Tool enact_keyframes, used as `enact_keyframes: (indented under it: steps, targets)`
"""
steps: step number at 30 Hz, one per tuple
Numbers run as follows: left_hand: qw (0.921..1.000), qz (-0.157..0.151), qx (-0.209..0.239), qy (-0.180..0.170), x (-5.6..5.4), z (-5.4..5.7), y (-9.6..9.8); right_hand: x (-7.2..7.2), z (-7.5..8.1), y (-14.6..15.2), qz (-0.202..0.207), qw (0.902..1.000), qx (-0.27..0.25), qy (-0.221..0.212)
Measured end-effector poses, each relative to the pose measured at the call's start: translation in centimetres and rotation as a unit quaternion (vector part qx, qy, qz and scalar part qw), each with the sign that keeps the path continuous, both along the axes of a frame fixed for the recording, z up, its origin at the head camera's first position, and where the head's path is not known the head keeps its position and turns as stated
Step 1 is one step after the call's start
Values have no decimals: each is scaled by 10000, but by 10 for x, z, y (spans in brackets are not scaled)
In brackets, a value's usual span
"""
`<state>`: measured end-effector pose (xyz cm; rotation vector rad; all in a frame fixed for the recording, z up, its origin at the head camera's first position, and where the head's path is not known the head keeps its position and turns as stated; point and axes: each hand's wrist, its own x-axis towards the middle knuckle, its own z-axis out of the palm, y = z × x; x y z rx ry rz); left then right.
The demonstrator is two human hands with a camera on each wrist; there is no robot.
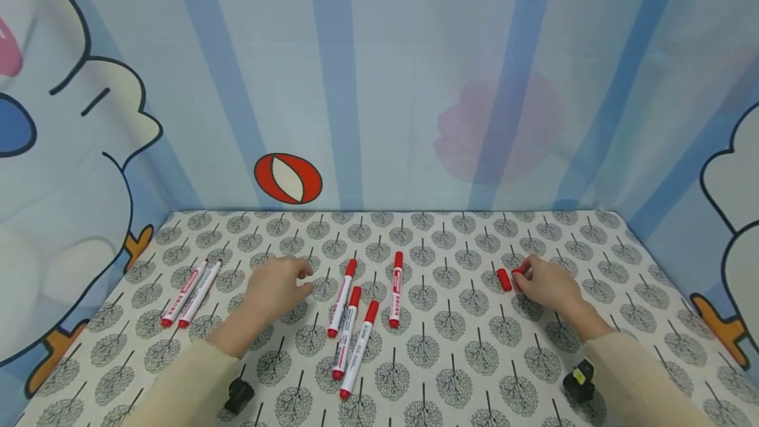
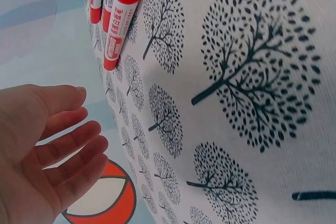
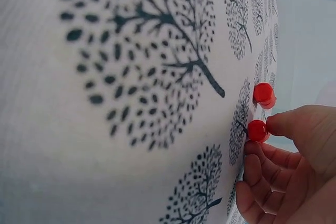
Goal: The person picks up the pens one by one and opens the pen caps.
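Note:
My right hand (image 1: pixel 548 285) pinches a small red marker cap (image 3: pixel 258 130) between thumb and fingers, low over the patterned cloth. Right beside it, a second red cap (image 1: pixel 504 279) lies on the cloth. My left hand (image 1: pixel 275 288) is held over the cloth with relaxed fingers, nothing in it. To its right lie several white markers with red caps, among them a red-capped marker (image 1: pixel 396 290) set apart and another marker (image 1: pixel 359 350) nearer me. Left of that hand, two uncapped white markers, one outer (image 1: pixel 185 292) and one inner (image 1: pixel 200 293), lie side by side.
A cloth (image 1: pixel 450 361) printed with dark trees covers the table. A pale blue striped curtain (image 1: pixel 403 84) with cartoon prints stands along its back edge and sides. Small black devices sit at both wrists.

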<state>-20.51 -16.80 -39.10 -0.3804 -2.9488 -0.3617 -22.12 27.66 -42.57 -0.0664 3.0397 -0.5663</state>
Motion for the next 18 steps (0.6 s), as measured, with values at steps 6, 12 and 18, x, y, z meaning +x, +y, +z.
enact_keyframes:
  steps: [6, 12, 18]
  targets:
    - [10000, -55, 28, 15, 1, -1, 5, -1, 2, 1, -38, 10000, -2, -88]
    - [10000, -51, 18, 58, 1, -1, 8, -1, 3, 2, -115, 9998, 49, -151]
    - [9998, -85, 150, -105, 1, -3, 12, 1, 6, 2, -115, 9998, 72, 118]
